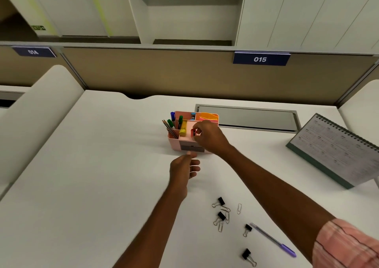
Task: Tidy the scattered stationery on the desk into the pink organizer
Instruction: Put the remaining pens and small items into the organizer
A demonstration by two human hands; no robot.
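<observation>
Binder clips [248, 255]: four, black; scattered on the near right of the desk [102, 165]; still outside the organizer
Pen [272, 240]: purple; lies slantwise at the near right, its far end just beside one binder clip
Paper clips [225, 209]: silver; several bunched among the two farther binder clips, one a little apart to the right
Sleeve [348, 245]: pink, striped; on the right forearm at the near right corner
Left hand [184, 169]: just in front of the organizer; fingers curled inward; one fingertip up at the drawer front; cannot tell whether it grips anything
Organizer [174, 145]: pink; upright at mid-desk; grey drawer [191, 148] in its near face
Right hand [209, 137]: over the organizer's near right part; thumb and forefinger pinch the sharpener
Sharpener [193, 132]: red; held just above the front compartment, not lying in it
Pencils [169, 127]: lean out of the left front compartment
Markers [180, 120]: green and blue; upright in the left compartments, beside a yellow tube [182, 129]
Notes [208, 117]: orange and pink; in the far right compartment
Calendar [336, 144]: spiral-bound, tilted; far right, well apart from the organizer
Hatch [246, 118]: grey; set in the desk just behind the organizer
Partition [143, 72]: beige; carries blue plates 015 [260, 59] and 014 [32, 51]
Shelves [184, 11]: white; above the partition
</observation>
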